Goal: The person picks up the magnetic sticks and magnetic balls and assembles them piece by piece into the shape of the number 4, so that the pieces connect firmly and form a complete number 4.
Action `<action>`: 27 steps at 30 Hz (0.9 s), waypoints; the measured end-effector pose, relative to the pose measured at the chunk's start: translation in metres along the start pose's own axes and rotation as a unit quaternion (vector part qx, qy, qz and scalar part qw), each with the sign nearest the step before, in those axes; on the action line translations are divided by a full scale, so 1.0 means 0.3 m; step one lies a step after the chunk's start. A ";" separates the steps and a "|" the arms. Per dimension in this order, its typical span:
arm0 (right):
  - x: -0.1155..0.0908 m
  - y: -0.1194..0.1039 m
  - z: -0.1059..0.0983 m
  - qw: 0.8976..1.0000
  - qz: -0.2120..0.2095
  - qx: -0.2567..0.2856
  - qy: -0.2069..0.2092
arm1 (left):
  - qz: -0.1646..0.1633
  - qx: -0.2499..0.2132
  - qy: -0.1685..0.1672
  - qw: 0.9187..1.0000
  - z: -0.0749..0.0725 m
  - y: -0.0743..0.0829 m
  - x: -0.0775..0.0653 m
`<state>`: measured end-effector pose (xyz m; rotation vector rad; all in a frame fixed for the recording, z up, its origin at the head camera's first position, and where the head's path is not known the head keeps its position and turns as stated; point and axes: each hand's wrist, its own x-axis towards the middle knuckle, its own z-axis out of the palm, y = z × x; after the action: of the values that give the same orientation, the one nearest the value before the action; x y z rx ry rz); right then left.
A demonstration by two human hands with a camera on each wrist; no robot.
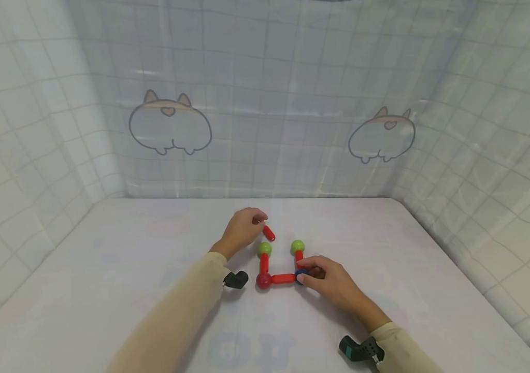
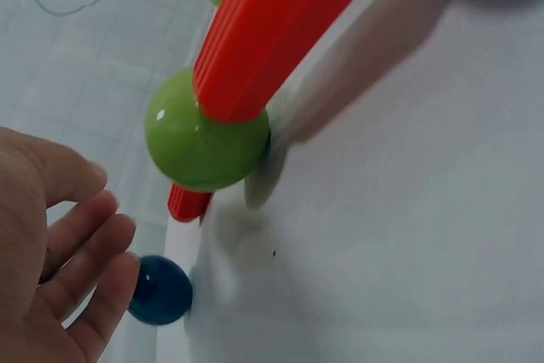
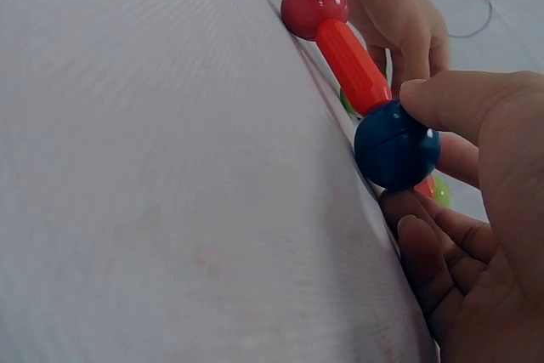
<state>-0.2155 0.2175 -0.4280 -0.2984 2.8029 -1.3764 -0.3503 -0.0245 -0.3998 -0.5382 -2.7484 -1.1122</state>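
A U-shaped build of red rods and balls lies on the table. Its red ball [image 1: 263, 281] forms the near-left corner, joined by a red rod [image 1: 283, 278] to a dark blue ball [image 3: 396, 145] at the near-right corner. Rods run away from both corners to two green balls [image 1: 264, 249]. My right hand [image 1: 332, 282] pinches the blue corner ball between thumb and fingers. Beyond the left green ball, my left hand [image 1: 245, 227] has relaxed fingers beside a loose red rod [image 1: 269, 233]. A second blue ball [image 2: 161, 290] shows just past its fingertips; the head view hides it.
White cloth covers the table [image 1: 120, 269]. A tiled-pattern curtain [image 1: 265, 103] with cartoon animals encloses the back and both sides. Black bands [image 1: 235, 280] with small devices sit at both wrists.
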 end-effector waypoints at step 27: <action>-0.002 0.009 -0.003 1.000 -0.010 0.001 -0.006 | 0.054 0.238 -0.152 0.958 0.025 0.100 0.022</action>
<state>-0.2154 0.2199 -0.4295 -0.3337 2.7962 -1.3779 -0.3453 0.0025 -0.3841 -0.8278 -3.0423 -0.3355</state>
